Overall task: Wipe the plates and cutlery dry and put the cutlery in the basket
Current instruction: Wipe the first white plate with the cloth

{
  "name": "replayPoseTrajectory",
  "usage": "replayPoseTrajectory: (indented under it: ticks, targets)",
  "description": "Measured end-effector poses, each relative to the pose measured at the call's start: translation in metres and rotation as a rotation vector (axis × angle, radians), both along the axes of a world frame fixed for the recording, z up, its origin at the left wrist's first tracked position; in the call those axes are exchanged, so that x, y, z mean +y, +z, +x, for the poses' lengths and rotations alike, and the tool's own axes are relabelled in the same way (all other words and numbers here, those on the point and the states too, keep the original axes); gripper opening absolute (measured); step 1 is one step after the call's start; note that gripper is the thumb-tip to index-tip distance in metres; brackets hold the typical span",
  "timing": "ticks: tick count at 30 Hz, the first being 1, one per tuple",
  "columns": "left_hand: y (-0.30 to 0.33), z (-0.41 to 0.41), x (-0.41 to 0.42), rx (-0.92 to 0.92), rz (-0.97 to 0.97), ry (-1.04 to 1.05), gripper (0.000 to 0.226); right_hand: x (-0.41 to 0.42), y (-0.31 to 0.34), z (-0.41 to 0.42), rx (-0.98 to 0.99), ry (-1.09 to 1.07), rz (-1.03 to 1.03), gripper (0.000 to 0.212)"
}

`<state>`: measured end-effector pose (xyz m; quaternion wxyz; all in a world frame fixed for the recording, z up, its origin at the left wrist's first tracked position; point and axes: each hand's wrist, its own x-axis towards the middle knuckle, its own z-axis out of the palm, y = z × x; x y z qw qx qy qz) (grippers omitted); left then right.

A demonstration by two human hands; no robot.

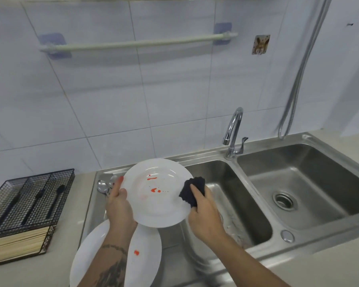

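Steel sink point(195, 162), left hand point(117, 206) gripping plate point(160, 206)

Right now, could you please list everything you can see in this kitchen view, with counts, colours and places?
held plate: one, white with orange-red smears, above the left basin
dark cloth: one, black, at that plate's right rim
lower plates: two, white, on the drainboard under the arms
spoons: at least two, silver, behind the held plate
wire basket: one, black, on the counter at left, holding three black utensils and pale chopsticks
sink: one double, steel
tap: one, chrome, behind the basins
towel rail: one, white, on the wall
hose: one, metal, right wall
left hand: grips the held plate
right hand: holds the dark cloth
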<state>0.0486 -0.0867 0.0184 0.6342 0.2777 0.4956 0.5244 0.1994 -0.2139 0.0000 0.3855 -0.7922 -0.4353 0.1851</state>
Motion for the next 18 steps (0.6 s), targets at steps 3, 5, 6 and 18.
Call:
replayPoseTrajectory:
  ticks: [3,5,6,18]
  targets:
    - [0.005,0.017,-0.003,0.056,0.034,0.066,0.044,-0.002,-0.013,0.000,-0.055,0.048,-0.063,0.065]
    - [0.005,0.029,-0.002,0.104,0.050,0.093,0.043,-0.005,-0.021,0.000,-0.062,0.066,-0.085,0.066]
    - [0.005,0.035,-0.002,0.128,0.052,0.097,0.042,-0.006,-0.023,0.001,-0.068,0.067,-0.092,0.066]
    - [0.013,0.105,-0.012,0.433,0.310,-0.075,0.039,-0.003,-0.037,0.018,0.104,0.171,-0.084,0.066]
